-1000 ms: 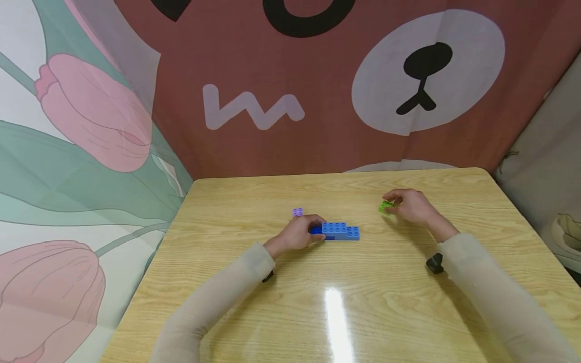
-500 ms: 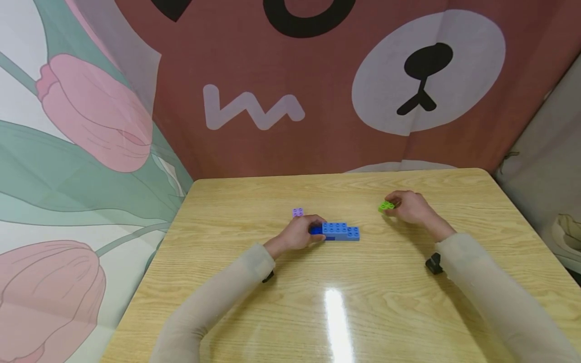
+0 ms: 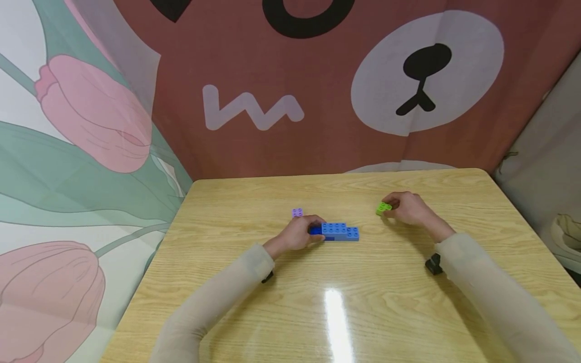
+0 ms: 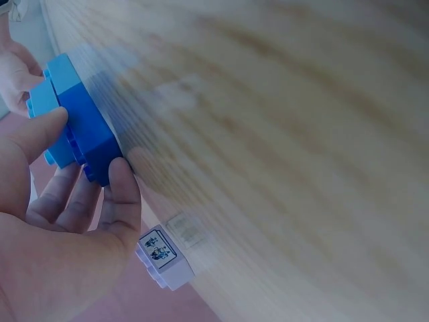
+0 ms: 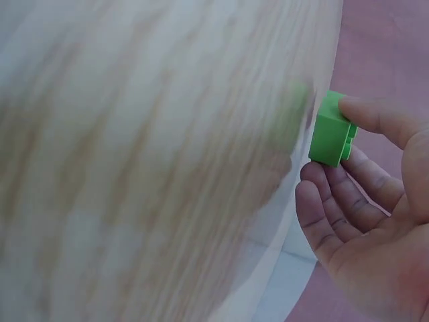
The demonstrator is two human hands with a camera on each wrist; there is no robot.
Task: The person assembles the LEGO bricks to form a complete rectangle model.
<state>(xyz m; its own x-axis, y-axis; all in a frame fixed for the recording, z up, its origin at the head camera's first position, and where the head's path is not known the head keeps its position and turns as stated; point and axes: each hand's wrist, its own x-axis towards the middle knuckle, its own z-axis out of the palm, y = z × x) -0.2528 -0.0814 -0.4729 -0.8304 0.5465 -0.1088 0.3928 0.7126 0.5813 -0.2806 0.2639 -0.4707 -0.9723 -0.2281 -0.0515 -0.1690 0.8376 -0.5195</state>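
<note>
My left hand grips the left end of a joined set of blue toy building bricks on the table. In the left wrist view, the thumb lies on the lighter blue brick and the other fingers curl round the dark blue brick. Farther right, my right hand pinches a small green toy brick, its studs showing. The right wrist view has the thumb on one side of the green brick and fingertips on the other. Just beyond my left hand sits a small purple brick.
Everything sits on a wood-grain table. A printed bear cloth hangs behind its far edge, with a tulip-patterned cloth along the left. In the left wrist view, the purple brick bears a printed picture.
The green brick has turned within my right hand's fingers, showing more of its studs, and shifted slightly toward me. My left hand and the blue bricks have stayed in place.
</note>
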